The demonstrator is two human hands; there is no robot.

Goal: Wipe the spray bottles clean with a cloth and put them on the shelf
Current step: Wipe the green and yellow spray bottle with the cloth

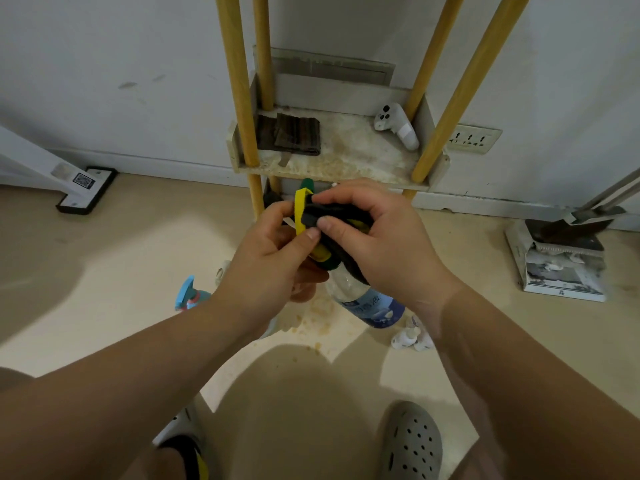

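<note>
While the right hand (377, 237) has a dark cloth (332, 209) wrapped over the sprayer head, the main risk is a drop. The spray bottle (367, 303) hangs in mid-air just near of the shelf (346, 157), held only at the top, with its body unsupported. A hard wipe stroke could twist it out of the left grip and onto the floor (138, 254). Second risk: the cloth snags the yellow trigger (300, 209), squeezes it, and it sprays.

Left hand (273, 258): grip closed round the neck below the trigger, thumb up against the yellow part, forearm in from near left. Right hand: grip closed on the cloth, thumb and fingers pinching it over the nozzle end, wrist bent inward, forearm in from near right. Thumbs touching or nearly so.

The shelf tier carries a folded brown cloth (294, 135) at left and a white controller (398, 126) at right. The gap between them looks like the spot to park the bottle. A blue spray bottle (188, 294) sits on the floor to the left, apparently the next one to wipe.
</note>
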